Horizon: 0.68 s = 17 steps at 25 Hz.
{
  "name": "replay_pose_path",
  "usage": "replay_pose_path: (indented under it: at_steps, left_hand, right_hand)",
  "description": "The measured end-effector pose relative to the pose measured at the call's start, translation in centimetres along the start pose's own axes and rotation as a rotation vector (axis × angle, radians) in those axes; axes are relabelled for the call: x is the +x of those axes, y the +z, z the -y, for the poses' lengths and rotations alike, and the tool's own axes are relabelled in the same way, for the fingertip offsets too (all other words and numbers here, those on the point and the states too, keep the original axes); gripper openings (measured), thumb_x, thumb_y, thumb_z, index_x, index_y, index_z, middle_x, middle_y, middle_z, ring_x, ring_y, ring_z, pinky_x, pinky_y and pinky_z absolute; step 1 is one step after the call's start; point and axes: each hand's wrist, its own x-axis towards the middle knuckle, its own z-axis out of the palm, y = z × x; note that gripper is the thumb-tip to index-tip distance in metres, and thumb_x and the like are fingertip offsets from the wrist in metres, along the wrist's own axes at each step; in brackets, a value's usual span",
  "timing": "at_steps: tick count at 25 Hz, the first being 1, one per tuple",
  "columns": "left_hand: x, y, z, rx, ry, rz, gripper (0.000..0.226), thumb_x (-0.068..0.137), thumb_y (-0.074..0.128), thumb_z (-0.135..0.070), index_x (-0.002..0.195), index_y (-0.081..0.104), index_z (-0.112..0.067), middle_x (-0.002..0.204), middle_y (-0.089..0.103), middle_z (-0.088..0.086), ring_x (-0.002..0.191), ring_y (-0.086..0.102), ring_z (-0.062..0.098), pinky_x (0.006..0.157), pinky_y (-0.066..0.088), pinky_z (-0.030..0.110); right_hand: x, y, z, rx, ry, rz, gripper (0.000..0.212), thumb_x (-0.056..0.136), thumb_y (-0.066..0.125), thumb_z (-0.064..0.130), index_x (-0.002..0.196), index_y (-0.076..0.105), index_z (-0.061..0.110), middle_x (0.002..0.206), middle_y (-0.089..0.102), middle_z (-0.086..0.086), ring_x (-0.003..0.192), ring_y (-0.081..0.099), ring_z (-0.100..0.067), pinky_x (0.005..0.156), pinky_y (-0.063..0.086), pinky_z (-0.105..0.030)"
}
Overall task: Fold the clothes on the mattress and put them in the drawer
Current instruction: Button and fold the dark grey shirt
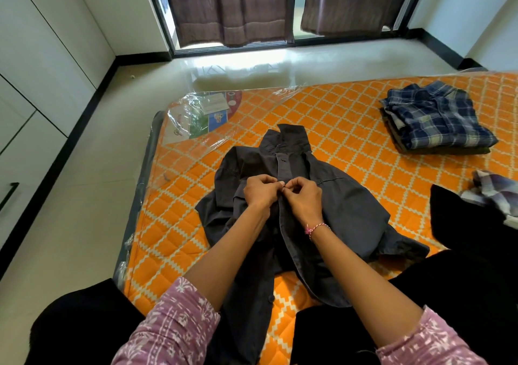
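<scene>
A dark grey collared shirt [344, 205] lies face up on the orange patterned mattress [336, 112], collar pointing away from me. My left hand [259, 191] and my right hand [304, 199] meet over its button placket at chest height, fingers pinching the two front edges together at a button. Below my hands the shirt front hangs apart. A folded blue plaid shirt [437, 118] rests on a small stack of folded clothes at the mattress's far right.
A black garment [471, 224] and a crumpled pale plaid cloth [493, 191] lie at the right edge. White wardrobe doors and drawer fronts [30, 140] line the left wall. Bare tiled floor [98, 168] lies between them and the mattress. Curtained glass doors [252, 8] stand beyond.
</scene>
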Motion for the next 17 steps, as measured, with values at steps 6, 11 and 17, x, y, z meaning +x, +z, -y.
replay_pose_path:
  at_steps: [6, 11, 17]
  left_hand:
    - [-0.1, -0.3, -0.1, -0.152, -0.002, 0.066, 0.022, 0.082, 0.068, 0.001, 0.066, 0.059, -0.012, 0.072, 0.061, 0.005, 0.074, 0.062, 0.017, 0.073, 0.057, 0.03]
    - [0.5, -1.4, -0.9, -0.16, -0.076, 0.227, 0.025, 0.087, 0.063, 0.002, 0.067, 0.053, -0.011, 0.067, 0.057, 0.005, 0.052, 0.059, 0.006, 0.047, 0.051, 0.014]
    - [0.7, -1.8, -0.7, -0.396, -0.205, 0.345, 0.026, 0.092, 0.054, 0.003, 0.071, 0.049, -0.01, 0.048, 0.06, -0.006, 0.047, 0.058, 0.004, 0.048, 0.05, 0.013]
  right_hand:
    - [0.3, -0.1, 1.0, -0.067, 0.025, -0.042, 0.006, 0.083, 0.068, 0.01, 0.081, 0.072, 0.005, 0.086, 0.071, -0.011, 0.085, 0.065, -0.022, 0.08, 0.052, -0.034]
    - [0.4, -0.9, 1.1, -0.035, 0.017, 0.016, 0.005, 0.083, 0.068, 0.008, 0.079, 0.071, 0.005, 0.083, 0.07, -0.008, 0.077, 0.06, -0.015, 0.071, 0.043, -0.023]
    - [0.6, -1.5, 2.1, 0.344, 0.298, 0.157, 0.015, 0.085, 0.066, 0.004, 0.071, 0.066, 0.008, 0.069, 0.06, -0.003, 0.068, 0.056, -0.011, 0.063, 0.049, -0.026]
